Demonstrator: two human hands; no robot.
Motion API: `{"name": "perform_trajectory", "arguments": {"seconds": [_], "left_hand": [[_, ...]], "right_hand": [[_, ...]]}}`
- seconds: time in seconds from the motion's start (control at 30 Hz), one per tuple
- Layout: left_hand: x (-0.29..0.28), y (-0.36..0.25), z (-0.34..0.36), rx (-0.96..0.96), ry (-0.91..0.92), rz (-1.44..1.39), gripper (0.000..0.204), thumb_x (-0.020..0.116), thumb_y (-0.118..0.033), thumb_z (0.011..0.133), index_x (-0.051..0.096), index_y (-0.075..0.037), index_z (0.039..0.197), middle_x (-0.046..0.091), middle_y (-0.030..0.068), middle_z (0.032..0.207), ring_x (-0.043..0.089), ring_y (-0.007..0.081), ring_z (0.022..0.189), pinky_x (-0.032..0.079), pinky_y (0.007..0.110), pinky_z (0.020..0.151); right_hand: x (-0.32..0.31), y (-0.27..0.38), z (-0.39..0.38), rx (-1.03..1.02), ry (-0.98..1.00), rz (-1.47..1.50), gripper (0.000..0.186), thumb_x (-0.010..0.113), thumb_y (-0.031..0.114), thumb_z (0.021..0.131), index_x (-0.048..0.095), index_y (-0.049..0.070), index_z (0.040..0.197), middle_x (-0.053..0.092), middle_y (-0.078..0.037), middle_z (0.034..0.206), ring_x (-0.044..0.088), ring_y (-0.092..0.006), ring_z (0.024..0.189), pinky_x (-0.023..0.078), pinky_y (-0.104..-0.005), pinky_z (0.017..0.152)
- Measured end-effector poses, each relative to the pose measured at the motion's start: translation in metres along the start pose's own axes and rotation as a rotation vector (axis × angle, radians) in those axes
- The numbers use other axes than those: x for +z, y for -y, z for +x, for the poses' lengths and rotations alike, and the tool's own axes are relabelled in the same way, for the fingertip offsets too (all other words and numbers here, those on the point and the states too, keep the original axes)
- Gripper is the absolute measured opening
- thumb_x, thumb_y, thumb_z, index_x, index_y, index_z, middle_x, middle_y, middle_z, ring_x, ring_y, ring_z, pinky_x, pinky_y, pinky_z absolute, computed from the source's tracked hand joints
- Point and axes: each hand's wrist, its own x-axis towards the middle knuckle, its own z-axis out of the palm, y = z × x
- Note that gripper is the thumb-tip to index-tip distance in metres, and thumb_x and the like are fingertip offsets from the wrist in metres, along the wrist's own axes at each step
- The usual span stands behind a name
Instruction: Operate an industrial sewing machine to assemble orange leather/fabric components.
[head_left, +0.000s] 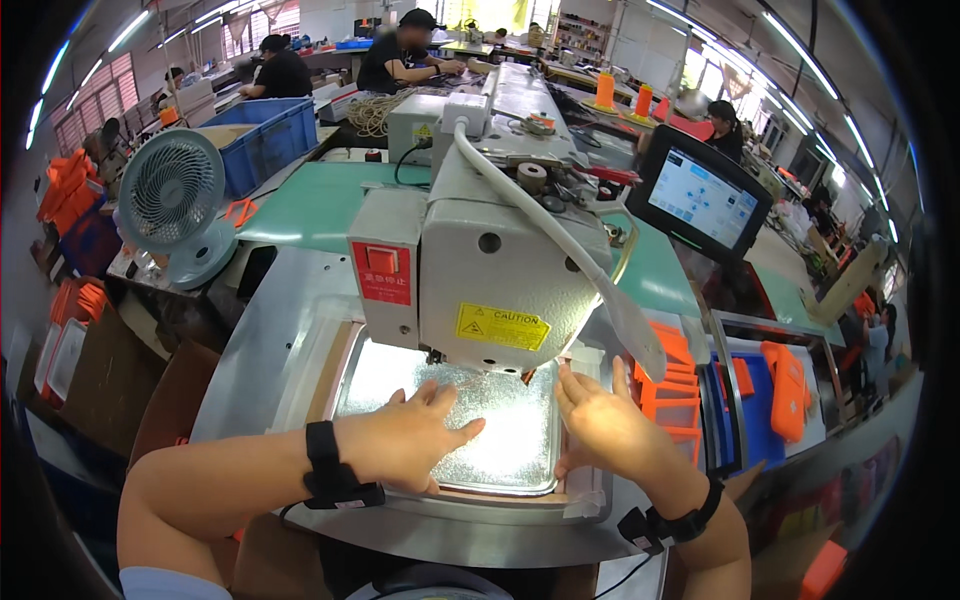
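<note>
Under the grey head of an industrial sewing machine point(490, 265) lies a shiny silver sheet point(505, 410) with rounded corners, set in a rectangular frame point(340, 375) on a metal plate. My left hand point(405, 435) rests on the sheet's left part, fingers stretched out and thumb apart. At the sheet's right edge is my right hand point(605, 420), with its fingers extended along the frame and its thumb toward the near right corner. Neither hand shows anything held. The needle area is partly hidden beneath the machine head, and a bright light glares on the sheet.
A red emergency switch point(383, 262) sits on the machine's left. Right of it stand a touch screen point(703, 193), orange mesh pieces point(670, 385) and a tray with an orange pouch point(787, 390). A fan point(172, 190) and blue crate point(255, 150) are left. Several people work behind.
</note>
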Motion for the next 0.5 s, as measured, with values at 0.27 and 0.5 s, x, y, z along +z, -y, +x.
{"name": "perform_trajectory", "arguments": {"seconds": [0.27, 0.5], "left_hand": [[0.0, 0.0048, -0.0025, 0.023, -0.05, -0.094, 0.098, 0.085, -0.034, 0.071, 0.036, -0.013, 0.152, 0.025, 0.0365, 0.15, 0.025, 0.0554, 0.141, 0.037, 0.068, 0.105], [0.0023, 0.0071, -0.0044, 0.027, -0.051, -0.084, 0.094, 0.082, -0.032, 0.073, 0.036, -0.012, 0.152, 0.026, 0.0364, 0.148, 0.029, 0.0537, 0.139, 0.038, 0.066, 0.105]], "right_hand": [[-0.0069, -0.0025, -0.0026, -0.024, -0.021, 0.041, 0.108, 0.086, 0.05, 0.058, 0.044, -0.012, 0.137, 0.039, -0.027, 0.149, 0.043, -0.0325, 0.137, 0.02, -0.0723, 0.111], [-0.0031, -0.0042, -0.0027, -0.063, -0.055, 0.11, 0.108, 0.082, 0.056, 0.06, 0.045, -0.011, 0.137, 0.042, -0.026, 0.147, 0.045, -0.0333, 0.136, 0.02, -0.0728, 0.111]]}}
